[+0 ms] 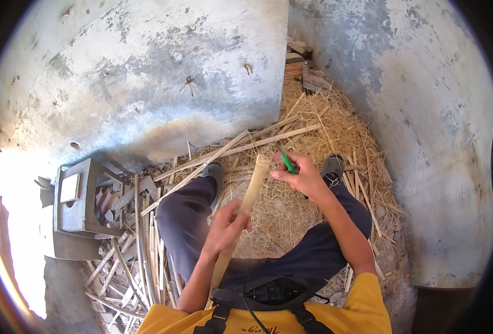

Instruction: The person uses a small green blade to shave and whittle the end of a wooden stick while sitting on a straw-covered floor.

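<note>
A flat, pale strip of bamboo [253, 188] slants up from my lap, its far end looking rough and fibrous. My left hand [226, 227] is closed around its middle, with the thumb lying across it. Just right of the strip's far end, my right hand [305, 178] grips a slim green tool [288, 163] that sticks up between thumb and fingers. Whether it is a knife handle or something else cannot be made out, since the fingers cover much of it. The right hand's fingertips are close to the strip; a small gap seems to separate them.
Shavings [274, 222] cover the ground between my legs and heap up at the back right. Long slats [202, 172] lie across the far left, more beside my left leg. A grey metal box [78, 203] stands left. Worn walls [163, 67] rise behind and to the right.
</note>
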Available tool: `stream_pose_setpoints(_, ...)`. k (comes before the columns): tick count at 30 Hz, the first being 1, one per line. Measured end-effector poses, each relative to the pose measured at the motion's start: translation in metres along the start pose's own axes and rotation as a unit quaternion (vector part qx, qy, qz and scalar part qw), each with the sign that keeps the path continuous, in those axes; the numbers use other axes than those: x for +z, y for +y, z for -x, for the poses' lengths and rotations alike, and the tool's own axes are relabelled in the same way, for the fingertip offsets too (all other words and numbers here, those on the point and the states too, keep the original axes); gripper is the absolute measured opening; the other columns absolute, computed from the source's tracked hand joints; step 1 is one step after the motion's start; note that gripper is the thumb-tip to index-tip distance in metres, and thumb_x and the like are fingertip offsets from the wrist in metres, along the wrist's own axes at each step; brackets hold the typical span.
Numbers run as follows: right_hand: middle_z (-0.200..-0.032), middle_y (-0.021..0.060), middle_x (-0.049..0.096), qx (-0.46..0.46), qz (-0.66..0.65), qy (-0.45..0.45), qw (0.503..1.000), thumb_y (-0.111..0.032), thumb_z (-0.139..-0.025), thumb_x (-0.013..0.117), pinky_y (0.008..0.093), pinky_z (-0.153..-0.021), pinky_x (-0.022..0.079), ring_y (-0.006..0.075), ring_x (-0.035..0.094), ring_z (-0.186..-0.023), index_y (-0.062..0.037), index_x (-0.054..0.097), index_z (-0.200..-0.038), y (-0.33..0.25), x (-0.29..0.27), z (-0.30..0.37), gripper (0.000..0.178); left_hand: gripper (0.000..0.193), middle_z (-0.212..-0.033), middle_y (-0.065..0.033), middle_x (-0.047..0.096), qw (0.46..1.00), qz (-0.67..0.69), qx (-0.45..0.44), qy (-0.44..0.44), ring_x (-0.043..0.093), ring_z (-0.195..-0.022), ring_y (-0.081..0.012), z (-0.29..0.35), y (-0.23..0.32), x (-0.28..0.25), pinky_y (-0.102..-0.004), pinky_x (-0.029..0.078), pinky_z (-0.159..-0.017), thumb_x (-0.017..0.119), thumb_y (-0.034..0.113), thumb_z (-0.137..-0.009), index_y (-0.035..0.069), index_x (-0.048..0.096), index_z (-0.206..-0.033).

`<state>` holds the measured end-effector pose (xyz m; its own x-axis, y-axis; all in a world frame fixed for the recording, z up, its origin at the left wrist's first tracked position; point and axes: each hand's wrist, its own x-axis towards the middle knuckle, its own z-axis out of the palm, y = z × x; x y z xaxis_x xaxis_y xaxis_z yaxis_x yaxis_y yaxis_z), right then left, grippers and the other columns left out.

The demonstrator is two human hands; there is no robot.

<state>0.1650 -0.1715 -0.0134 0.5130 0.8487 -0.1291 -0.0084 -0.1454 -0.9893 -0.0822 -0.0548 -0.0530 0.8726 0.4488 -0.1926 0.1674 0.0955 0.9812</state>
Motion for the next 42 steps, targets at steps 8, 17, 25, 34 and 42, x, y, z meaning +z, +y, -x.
stream_pose_setpoints(8,-0.085,-0.0018,0.069,0.034,0.007,-0.034,0.999,-0.017,-0.100,0.079,0.0223,-0.052,0.036,0.0023,0.049,-0.060,0.0003,0.074,-0.124,0.008,-0.002,-0.002,0.030,0.022,-0.074,-0.0017,0.066,0.997,-0.079,-0.014,0.013,0.068,-0.070,-0.0103,-0.010,0.017,0.008,-0.0283,0.055,-0.064,0.063,0.022,-0.112,0.000,0.063,-0.110)
stream_pose_setpoints(17,-0.084,-0.0020,0.069,-0.079,0.045,-0.005,0.996,-0.016,-0.102,0.077,0.0227,-0.060,0.041,0.0019,0.050,-0.065,0.0008,0.077,-0.108,0.016,0.013,-0.008,0.018,0.027,-0.079,-0.0019,0.055,0.988,0.123,-0.092,0.025,0.052,-0.057,-0.0109,-0.021,0.007,0.011,-0.0272,0.043,-0.052,0.052,0.027,-0.114,0.006,0.057,-0.099)
stream_pose_setpoints(25,-0.080,-0.0009,0.066,-0.042,-0.154,-0.087,0.983,-0.017,-0.101,0.078,0.0212,-0.051,0.033,0.0023,0.046,-0.056,-0.0019,0.073,-0.107,0.032,0.001,-0.019,0.017,0.036,-0.067,0.0007,0.047,0.974,0.207,-0.071,-0.052,0.042,-0.050,-0.0086,-0.024,0.002,0.003,-0.0255,0.036,-0.045,0.055,0.039,-0.111,0.007,0.056,-0.094)
stream_pose_setpoints(34,-0.077,-0.0019,0.063,-0.091,-0.366,-0.179,0.909,-0.016,-0.099,0.080,0.0177,-0.048,0.032,0.0002,0.044,-0.052,-0.0045,0.072,-0.105,0.026,-0.018,-0.014,0.016,0.031,-0.067,0.0013,0.046,0.878,0.442,-0.057,-0.172,0.040,-0.050,-0.0084,-0.029,-0.020,-0.025,-0.0240,0.034,-0.043,0.046,0.033,-0.111,0.010,0.051,-0.091)
stream_pose_setpoints(42,-0.108,0.0150,0.077,-0.121,0.425,0.200,0.875,-0.026,-0.094,0.086,0.0455,-0.093,0.057,0.0308,0.075,-0.101,-0.0030,0.074,-0.129,0.011,-0.040,-0.014,0.043,0.030,-0.074,0.0029,0.049,0.986,0.156,-0.052,0.003,0.043,-0.057,-0.0043,-0.014,0.032,-0.008,-0.0212,0.038,-0.051,0.049,0.035,-0.114,0.010,0.056,-0.099)
